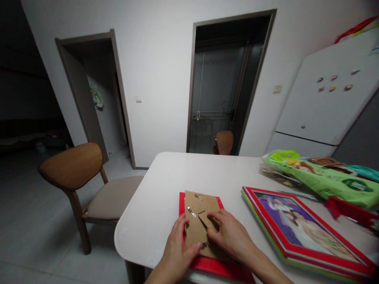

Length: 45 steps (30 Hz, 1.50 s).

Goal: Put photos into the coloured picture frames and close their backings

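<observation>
Brown board (194, 232): here it lies on the red frame (213, 267), both my hands on it
Left hand (177, 246): I have it spread along the board's left edge
Right hand (232, 234): I'm pinching the flap (212, 224) near the board's middle
Framed photo (299, 225): sitting there, right of the board

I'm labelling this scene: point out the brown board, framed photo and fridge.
Brown board (195, 229): head view, on its bare flat face.
Framed photo (304, 228): head view, on the picture's middle.
Fridge (322, 108): head view, on its white upper door.

Board (194, 230) left of framed photo (302, 227)
</observation>
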Motion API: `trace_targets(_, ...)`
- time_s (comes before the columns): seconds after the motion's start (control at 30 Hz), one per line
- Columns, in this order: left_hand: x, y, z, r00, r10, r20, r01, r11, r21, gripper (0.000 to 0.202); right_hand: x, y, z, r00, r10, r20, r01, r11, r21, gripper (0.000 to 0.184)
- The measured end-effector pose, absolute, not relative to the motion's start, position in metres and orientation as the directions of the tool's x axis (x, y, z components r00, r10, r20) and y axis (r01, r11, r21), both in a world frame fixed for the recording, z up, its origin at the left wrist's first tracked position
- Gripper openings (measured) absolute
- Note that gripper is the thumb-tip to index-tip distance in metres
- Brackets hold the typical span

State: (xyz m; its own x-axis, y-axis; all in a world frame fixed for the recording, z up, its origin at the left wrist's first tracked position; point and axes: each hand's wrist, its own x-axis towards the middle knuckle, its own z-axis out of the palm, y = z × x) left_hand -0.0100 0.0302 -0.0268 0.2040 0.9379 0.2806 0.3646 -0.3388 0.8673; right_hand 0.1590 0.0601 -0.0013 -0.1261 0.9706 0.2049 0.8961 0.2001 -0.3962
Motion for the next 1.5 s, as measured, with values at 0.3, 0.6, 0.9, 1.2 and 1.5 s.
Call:
trace_targets(0.3,-0.036,0.056,-0.014,-0.043,0.999,0.026,-0.108,-0.03,0.994,0.038,0.159,0.05,0.016,-0.164,0.941,0.295,0.8,0.302,-0.519,0.036)
trace_targets(0.6,-0.109,0.063,-0.027,-0.086,0.996,-0.035,0.141,0.047,0.989,0.034,0.205,0.063,-0.03,0.029,0.99,0.139,0.923,0.027,-0.384,0.045)
trace_targets(0.9,-0.118,0.071,-0.021,-0.182,0.967,0.176,0.574,-0.041,0.818,0.042,0.209,0.056,-0.008,0.109,0.979,-0.173,0.268,-0.197,-0.943,0.062)
trace_targets(1.2,0.046,0.02,0.011,0.423,0.792,0.44,0.511,-0.61,0.606,0.067,0.191,0.037,0.023,0.004,0.988,-0.155,-0.104,-0.153,-0.983,0.08)
trace_targets(1.5,0.003,0.037,0.03,0.047,0.842,0.538,0.539,-0.474,0.696,0.035,0.211,0.052,0.001,0.152,0.985,-0.081,0.338,-0.129,-0.932,0.066)
